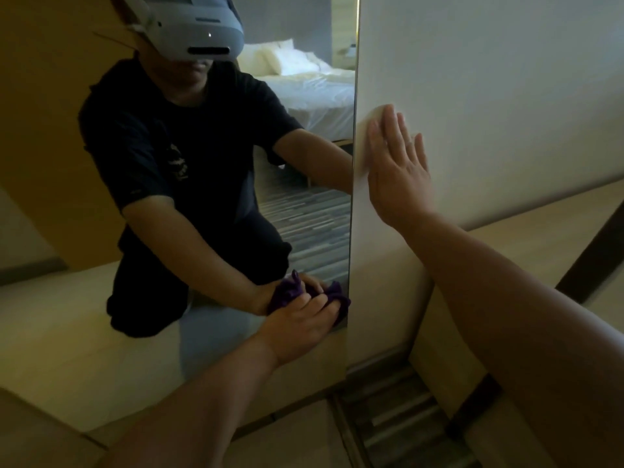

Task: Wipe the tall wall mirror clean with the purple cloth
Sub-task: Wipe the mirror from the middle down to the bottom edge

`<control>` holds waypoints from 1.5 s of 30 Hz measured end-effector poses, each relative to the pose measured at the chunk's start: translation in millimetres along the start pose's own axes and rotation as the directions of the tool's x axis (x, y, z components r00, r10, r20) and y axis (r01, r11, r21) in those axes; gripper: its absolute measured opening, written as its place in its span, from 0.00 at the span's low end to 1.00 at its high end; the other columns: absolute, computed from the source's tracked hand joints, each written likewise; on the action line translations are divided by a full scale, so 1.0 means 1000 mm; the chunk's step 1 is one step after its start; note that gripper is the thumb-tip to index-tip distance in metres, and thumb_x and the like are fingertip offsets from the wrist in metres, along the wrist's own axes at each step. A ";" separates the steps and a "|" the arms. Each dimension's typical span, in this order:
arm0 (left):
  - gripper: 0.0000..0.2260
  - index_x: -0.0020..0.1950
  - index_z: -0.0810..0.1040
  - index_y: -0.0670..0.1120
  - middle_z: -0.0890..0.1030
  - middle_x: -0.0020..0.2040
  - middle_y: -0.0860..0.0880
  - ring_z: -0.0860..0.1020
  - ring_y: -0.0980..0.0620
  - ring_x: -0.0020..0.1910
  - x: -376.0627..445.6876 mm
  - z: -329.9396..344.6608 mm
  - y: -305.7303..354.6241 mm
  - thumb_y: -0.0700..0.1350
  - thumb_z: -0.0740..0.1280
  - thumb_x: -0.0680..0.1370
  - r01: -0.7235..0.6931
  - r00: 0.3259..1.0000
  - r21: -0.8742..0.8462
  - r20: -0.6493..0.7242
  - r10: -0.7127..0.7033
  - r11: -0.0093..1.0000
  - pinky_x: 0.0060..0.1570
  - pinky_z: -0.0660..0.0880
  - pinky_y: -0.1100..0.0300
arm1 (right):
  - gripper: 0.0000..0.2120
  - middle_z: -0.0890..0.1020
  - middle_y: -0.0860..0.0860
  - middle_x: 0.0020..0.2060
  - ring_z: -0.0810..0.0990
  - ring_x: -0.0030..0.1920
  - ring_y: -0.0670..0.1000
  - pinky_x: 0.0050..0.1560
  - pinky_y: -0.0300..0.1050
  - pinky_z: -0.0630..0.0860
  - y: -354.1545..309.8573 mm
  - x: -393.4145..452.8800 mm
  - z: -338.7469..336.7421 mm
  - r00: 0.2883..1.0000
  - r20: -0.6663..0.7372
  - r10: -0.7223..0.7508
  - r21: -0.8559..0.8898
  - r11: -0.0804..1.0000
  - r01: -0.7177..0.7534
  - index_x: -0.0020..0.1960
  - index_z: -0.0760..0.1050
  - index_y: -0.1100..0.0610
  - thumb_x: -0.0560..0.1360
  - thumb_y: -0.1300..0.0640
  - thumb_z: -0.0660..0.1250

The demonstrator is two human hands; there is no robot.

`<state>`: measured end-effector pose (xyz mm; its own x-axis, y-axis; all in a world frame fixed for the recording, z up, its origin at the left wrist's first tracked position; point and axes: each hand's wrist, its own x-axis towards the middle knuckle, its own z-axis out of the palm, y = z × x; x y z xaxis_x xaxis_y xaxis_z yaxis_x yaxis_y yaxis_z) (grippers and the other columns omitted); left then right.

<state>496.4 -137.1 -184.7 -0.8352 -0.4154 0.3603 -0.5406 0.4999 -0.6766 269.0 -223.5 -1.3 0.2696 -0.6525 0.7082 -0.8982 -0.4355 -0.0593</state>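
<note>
Left hand (300, 320) gripping purple cloth (341, 298) against mirror (314, 214)'s lower corner.

Cloth (332, 293) under left hand (297, 327): deep purple. Wall (506, 79) under right hand (396, 173): off-white. Carpet (398, 417) below right forearm: grey/dark stripes. Reflected in mirror (314, 214) above left hand: shirt prob. black, bedding white.

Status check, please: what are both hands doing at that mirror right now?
Left hand grips purple cloth, pressed low on mirror near its right edge. Right hand flat on wall, fingers straight. Nothing in the way.
</note>
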 end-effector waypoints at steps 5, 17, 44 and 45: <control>0.16 0.66 0.78 0.46 0.77 0.65 0.47 0.77 0.44 0.58 -0.023 -0.046 -0.026 0.41 0.60 0.80 0.116 0.993 -0.060 0.014 -0.115 0.992 0.54 0.74 0.47 | 0.29 0.42 0.54 0.80 0.37 0.79 0.51 0.79 0.58 0.42 -0.014 -0.001 -0.015 0.996 0.053 0.079 0.102 0.991 -0.084 0.81 0.43 0.52 0.85 0.55 0.52; 0.16 0.67 0.79 0.44 0.78 0.66 0.45 0.75 0.42 0.61 -0.166 -0.144 -0.081 0.36 0.68 0.79 0.583 0.807 -0.132 -0.014 -0.590 0.801 0.55 0.72 0.47 | 0.27 0.53 0.60 0.79 0.49 0.80 0.60 0.78 0.64 0.46 -0.192 -0.072 0.021 0.967 -0.059 -0.247 0.315 0.915 0.253 0.78 0.60 0.58 0.81 0.53 0.60; 0.14 0.66 0.76 0.49 0.77 0.66 0.51 0.75 0.51 0.60 -0.318 -0.061 -0.082 0.46 0.66 0.81 0.367 0.926 0.057 -0.115 -0.359 0.928 0.56 0.68 0.54 | 0.31 0.53 0.57 0.79 0.46 0.79 0.55 0.76 0.63 0.44 -0.276 -0.049 0.102 0.736 -0.445 -0.510 -0.117 0.848 0.517 0.77 0.59 0.58 0.77 0.53 0.62; 0.14 0.65 0.79 0.51 0.78 0.65 0.53 0.76 0.52 0.59 -0.325 -0.048 -0.069 0.47 0.70 0.79 0.377 0.917 0.039 -0.158 -0.367 0.925 0.55 0.70 0.55 | 0.30 0.55 0.60 0.78 0.45 0.79 0.54 0.75 0.63 0.44 -0.275 -0.050 0.103 0.741 -0.441 -0.506 -0.117 0.851 0.511 0.77 0.59 0.58 0.78 0.52 0.61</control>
<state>800.3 0.0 -224.4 -0.5835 -0.4439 0.6801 -0.8111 0.2768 -0.5152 538.2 -135.0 -92.3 0.5011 0.0106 0.8653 -0.6674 -0.6318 0.3942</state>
